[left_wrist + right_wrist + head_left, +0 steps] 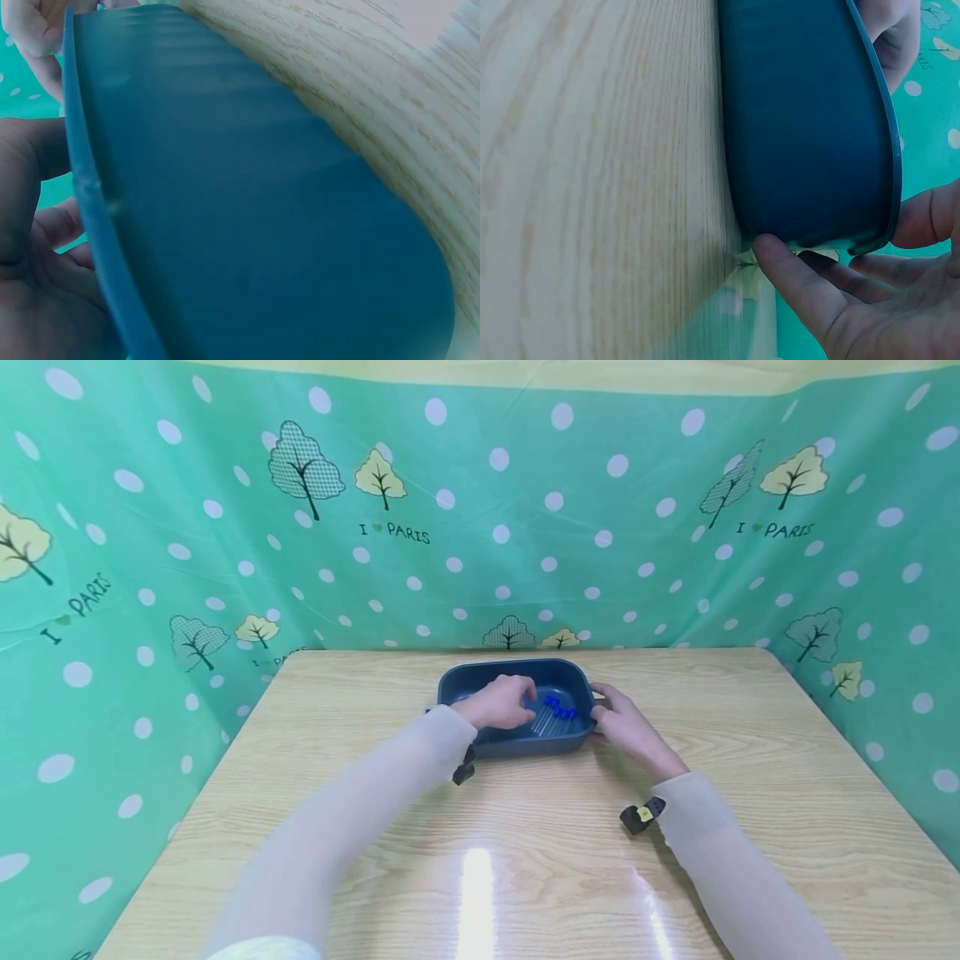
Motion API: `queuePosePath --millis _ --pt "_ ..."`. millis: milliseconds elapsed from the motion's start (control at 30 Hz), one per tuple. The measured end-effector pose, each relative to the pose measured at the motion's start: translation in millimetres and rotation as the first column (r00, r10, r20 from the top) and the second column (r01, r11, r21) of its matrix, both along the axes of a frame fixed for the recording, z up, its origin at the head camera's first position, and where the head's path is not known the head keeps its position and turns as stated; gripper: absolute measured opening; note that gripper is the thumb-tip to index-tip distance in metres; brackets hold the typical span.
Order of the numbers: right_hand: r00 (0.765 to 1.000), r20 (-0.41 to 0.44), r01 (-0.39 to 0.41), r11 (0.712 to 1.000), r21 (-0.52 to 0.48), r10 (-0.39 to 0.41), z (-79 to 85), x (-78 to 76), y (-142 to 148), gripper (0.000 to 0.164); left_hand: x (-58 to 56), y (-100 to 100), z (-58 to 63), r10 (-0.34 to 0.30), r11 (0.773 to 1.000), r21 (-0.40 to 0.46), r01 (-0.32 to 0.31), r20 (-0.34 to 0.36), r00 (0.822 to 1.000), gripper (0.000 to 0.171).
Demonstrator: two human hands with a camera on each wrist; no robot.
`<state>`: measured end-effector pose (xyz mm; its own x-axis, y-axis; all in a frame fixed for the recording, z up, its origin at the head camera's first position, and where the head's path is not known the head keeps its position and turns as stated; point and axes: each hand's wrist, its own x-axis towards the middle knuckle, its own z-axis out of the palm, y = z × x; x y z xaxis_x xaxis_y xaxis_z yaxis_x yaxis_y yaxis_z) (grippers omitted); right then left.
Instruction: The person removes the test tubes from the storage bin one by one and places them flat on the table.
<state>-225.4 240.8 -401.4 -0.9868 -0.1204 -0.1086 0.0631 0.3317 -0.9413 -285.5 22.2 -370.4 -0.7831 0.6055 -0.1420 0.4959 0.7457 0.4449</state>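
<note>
Here's the backdrop, biggest of all: a green curtain [465,560] with white dots, hanging right behind the table, so there's little travel to be had that way. The wooden table [555,827] is the wide stage, its grain running out left, right and towards the near side, and that's where I'd look for sliding room.

Now the blue tub [536,747], standing by the table's far edge, about midway across! Smooth, thin-walled, probably plastic: I'd judge it stiff and light, apt to skid on the wood if pushed, unlikely to break. The ends look like the best place to take hold.

And that's just where the right hand [628,724] is, gripping the right end, thumb at the rim, fingers against the outside. Across from it, the left hand [501,702] reaches over the near-left rim into the tub, thumb and forefinger curved but apart, nothing that I can see between them; the other fingertips I can't make out.

Smallest of all, the bright blue pieces [561,712], clustered on the tub's floor in its right half! Their exact shape is too small to tell, but they look hard and light, suited to a fingertip pinch from above. The right wall is near them, so the roomier approach is from the left.
</note>
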Motion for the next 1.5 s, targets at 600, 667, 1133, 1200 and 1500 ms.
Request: queuePosePath --millis 600,667,1133,1200,1500 --pt "1.000 -0.009 0.004 1.000 0.001 -0.004 -2.1 -1.5 1.3 0.056 -4.2 10.9 -4.7 0.014 0.999 -0.032 -0.014 0.016 1.000 0.033" --pt "1.000 -0.007 0.004 1.000 0.004 -0.004 -2.4 -1.9 1.5 0.057 -4.7 12.4 -5.1 0.014 0.999 -0.031 -0.013 0.018 1.000 0.032" --pt "1.000 0.003 0.007 1.000 0.002 -0.007 -0.7 -1.2 1.3 0.057 -14.0 25.6 -11.5 0.017 0.998 -0.058 -0.018 -0.020 1.000 0.031" --pt "1.000 0.001 0.005 1.000 0.001 -0.005 -1.4 -1.3 1.4 0.057 -15.5 26.9 -12.1 0.019 0.998 -0.060 -0.020 -0.023 1.000 0.032" --pt "1.000 -0.001 0.006 1.000 0.009 -0.006 -2.4 -1.6 0.6 0.057 -19.1 30.6 -12.9 0.056 0.995 -0.086 -0.054 0.016 0.998 0.037"
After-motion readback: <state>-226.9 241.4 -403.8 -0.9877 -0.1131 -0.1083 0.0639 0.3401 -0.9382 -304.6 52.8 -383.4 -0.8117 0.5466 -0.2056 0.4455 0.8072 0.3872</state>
